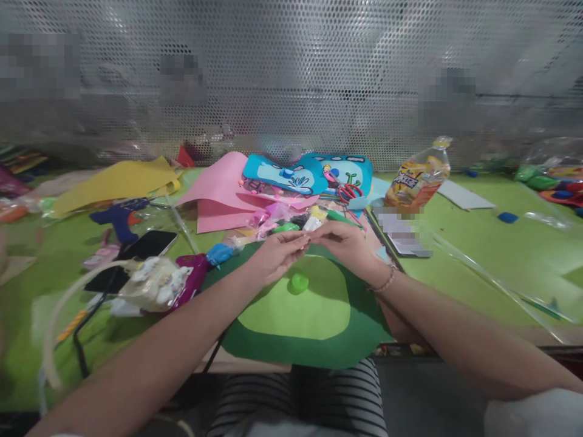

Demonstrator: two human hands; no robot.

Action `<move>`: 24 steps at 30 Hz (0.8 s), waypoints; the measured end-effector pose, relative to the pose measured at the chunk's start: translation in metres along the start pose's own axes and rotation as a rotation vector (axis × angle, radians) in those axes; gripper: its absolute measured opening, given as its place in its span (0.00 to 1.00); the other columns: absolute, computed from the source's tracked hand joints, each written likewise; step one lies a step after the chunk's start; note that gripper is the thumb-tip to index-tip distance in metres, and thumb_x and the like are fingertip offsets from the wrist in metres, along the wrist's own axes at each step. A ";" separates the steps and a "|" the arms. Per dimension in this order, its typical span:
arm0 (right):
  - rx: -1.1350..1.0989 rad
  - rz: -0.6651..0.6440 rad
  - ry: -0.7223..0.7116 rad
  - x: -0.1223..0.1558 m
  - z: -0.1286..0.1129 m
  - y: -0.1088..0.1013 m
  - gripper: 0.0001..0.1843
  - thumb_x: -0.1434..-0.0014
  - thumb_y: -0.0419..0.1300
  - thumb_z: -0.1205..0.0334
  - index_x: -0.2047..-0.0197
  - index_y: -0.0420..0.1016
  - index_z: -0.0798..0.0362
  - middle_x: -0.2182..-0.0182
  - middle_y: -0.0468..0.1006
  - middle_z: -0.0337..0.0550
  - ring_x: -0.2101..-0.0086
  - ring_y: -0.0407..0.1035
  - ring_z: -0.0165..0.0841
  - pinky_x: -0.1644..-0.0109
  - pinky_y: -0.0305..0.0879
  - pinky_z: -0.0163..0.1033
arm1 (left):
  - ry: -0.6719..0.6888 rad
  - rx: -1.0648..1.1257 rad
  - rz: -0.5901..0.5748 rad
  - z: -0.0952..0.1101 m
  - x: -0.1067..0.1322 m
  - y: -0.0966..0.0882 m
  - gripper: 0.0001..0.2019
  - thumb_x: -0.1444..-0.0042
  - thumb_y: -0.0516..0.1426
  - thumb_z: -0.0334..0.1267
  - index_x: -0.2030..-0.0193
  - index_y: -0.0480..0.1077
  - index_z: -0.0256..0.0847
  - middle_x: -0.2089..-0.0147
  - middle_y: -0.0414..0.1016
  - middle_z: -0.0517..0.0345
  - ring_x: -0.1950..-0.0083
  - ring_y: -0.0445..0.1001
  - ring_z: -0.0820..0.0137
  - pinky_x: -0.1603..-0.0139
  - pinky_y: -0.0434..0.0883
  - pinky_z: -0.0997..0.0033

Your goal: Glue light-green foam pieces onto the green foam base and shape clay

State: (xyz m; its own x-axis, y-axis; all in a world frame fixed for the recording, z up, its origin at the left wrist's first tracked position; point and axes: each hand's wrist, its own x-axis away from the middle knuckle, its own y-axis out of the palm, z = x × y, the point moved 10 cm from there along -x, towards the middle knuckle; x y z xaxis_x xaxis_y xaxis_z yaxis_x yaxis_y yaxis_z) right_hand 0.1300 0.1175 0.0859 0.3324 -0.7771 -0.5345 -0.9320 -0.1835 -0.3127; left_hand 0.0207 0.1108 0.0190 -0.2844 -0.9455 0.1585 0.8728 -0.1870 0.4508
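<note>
My left hand point(283, 255) and my right hand point(341, 243) meet fingertip to fingertip above a green foam or paper sheet. Both are pinched closed, and whatever lies between the fingers is too small to make out. Below them, a bright green lump of clay point(299, 283) rests on the light green centre point(296, 315) of the dark green sheet point(291, 352). Just beyond my fingers sit small plastic-wrapped packets of coloured clay point(285, 227). A blue packet point(220, 254) lies left of my left hand.
Behind are pink sheets point(218, 188), blue decorated cutouts point(282, 173) and red-handled scissors point(350, 191). Leftward lie a blue glue gun point(119, 218), a black phone point(152, 244) and a purple object with a pale pouch point(157, 285). A drink bottle point(416, 179) and another phone point(403, 233) are rightward.
</note>
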 end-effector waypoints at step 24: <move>-0.609 0.186 0.545 -0.007 0.090 -0.020 0.08 0.57 0.70 0.68 0.71 0.77 0.55 0.67 0.80 0.43 0.65 0.75 0.28 0.55 0.72 0.32 | 0.038 0.092 0.261 0.011 0.001 -0.026 0.07 0.44 0.54 0.26 0.69 0.72 0.32 0.73 0.70 0.60 0.81 0.63 0.87 0.81 0.64 0.89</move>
State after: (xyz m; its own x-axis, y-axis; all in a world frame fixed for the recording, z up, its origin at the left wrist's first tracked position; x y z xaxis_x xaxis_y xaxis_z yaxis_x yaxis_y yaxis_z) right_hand 0.1592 0.1803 0.0250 0.1950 -0.9803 -0.0317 -0.9320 -0.1953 0.3052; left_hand -0.0068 0.1172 0.0168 -0.0382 -0.9683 0.2470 0.8744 0.0873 0.4773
